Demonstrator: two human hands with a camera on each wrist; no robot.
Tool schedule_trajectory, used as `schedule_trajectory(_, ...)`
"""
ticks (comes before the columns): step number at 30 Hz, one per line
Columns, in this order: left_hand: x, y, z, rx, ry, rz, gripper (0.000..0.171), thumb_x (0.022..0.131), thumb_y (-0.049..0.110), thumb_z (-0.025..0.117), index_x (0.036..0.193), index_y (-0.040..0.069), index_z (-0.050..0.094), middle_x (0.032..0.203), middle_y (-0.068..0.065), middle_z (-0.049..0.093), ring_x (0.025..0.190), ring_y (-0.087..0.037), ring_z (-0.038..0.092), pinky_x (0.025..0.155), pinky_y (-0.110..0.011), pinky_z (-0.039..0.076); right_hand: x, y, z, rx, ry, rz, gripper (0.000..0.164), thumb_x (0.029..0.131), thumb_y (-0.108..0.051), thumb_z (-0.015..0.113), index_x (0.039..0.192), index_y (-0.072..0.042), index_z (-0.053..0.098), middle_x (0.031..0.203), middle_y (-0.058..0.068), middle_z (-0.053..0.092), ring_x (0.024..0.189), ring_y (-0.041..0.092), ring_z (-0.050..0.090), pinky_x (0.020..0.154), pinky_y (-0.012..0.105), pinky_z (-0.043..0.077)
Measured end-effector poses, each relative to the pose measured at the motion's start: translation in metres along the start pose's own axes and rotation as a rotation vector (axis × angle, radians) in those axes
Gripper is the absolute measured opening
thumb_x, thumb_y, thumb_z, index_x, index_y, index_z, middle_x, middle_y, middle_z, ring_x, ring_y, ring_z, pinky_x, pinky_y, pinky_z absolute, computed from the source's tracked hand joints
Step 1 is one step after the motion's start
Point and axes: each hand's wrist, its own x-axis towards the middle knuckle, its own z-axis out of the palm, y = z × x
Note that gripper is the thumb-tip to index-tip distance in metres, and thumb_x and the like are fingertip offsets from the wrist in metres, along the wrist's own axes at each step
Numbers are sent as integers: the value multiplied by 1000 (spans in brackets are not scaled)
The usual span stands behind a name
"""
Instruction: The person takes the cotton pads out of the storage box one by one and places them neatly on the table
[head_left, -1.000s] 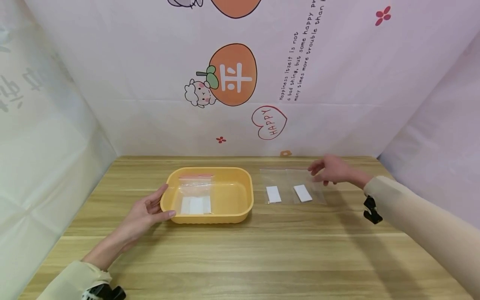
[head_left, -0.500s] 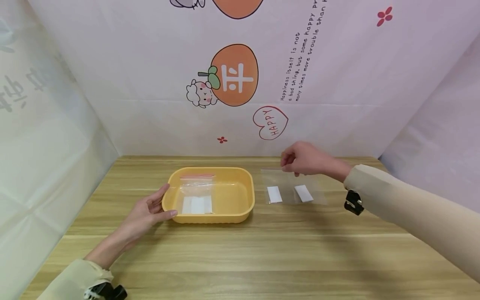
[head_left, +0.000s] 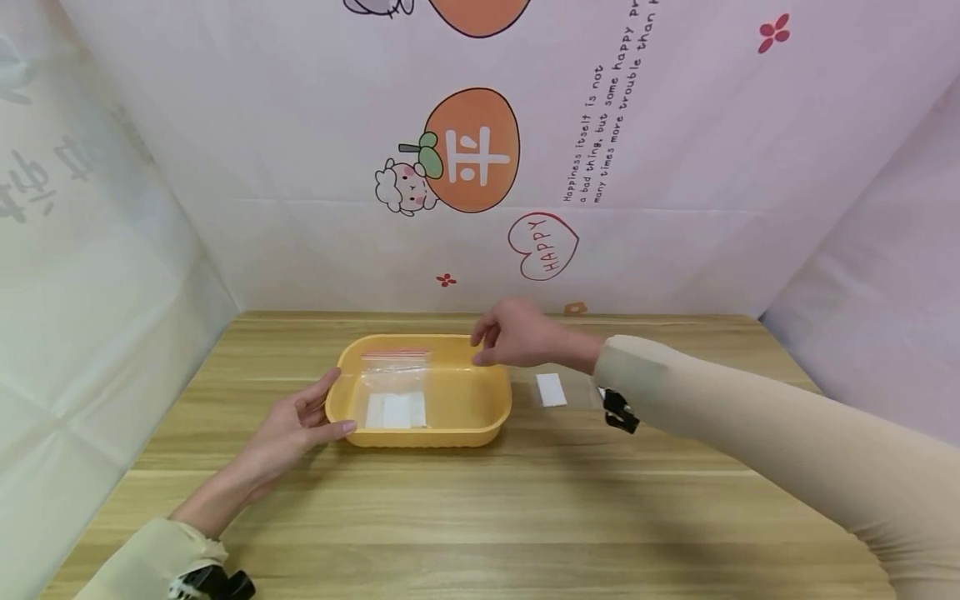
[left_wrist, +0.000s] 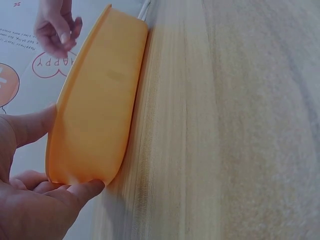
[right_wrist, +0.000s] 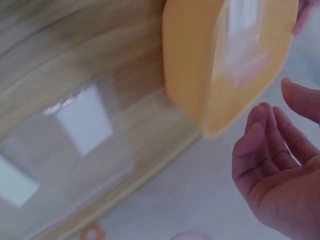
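Note:
A yellow tray [head_left: 480,417] sits on the wooden table and holds a clear zip bag [head_left: 393,387] with a red seal and white pieces inside. My left hand [head_left: 296,425] rests against the tray's left rim [left_wrist: 75,170], thumb and fingers touching it. My right hand [head_left: 513,335] hovers empty over the tray's far right corner, fingers loosely bent [right_wrist: 270,170]. A second clear bag [right_wrist: 75,145] with white pieces [head_left: 551,389] lies flat on the table right of the tray, partly hidden by my right sleeve.
Pink and cream printed cloth walls close in the table at the back [head_left: 480,158] and on both sides. Bare wooden tabletop [head_left: 480,508] stretches in front of the tray towards me.
My right hand has moved left, from above the bag on the table to above the tray's far right corner. The left hand and tray have stayed put.

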Motion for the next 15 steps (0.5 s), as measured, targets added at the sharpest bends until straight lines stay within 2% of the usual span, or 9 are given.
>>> schedule_trajectory(5,2,-1,0,-14,0,-2,94,98,12,77,167,-1,14,173,-22,11,152,-42,29,102,-17,45,18,-14,20,33,-37,-6,29,91,-20,85,115,-4,79,87,0,71,79,15,62,68,26,51)
schedule_trajectory(8,3,-1,1,-24,1,-4,94,98,11,77,167,-2,15,173,-20,11,153,-41,27,106,-22,43,26,-20,29,44,-59,0,35,92,-22,85,120,-3,77,88,1,70,78,15,60,67,24,50)
schedule_trajectory(12,4,0,1,-32,-3,2,94,98,12,78,166,-2,16,173,-21,9,154,-42,25,110,-29,40,35,-24,41,49,-91,32,42,92,-24,86,126,-2,75,88,2,68,78,15,58,67,24,47)
schedule_trajectory(15,4,-1,0,-32,-2,1,94,97,13,78,166,-2,16,173,-20,9,153,-42,26,110,-27,40,42,-25,52,68,-111,52,46,91,-25,86,129,-1,74,88,4,68,77,15,57,67,24,46)
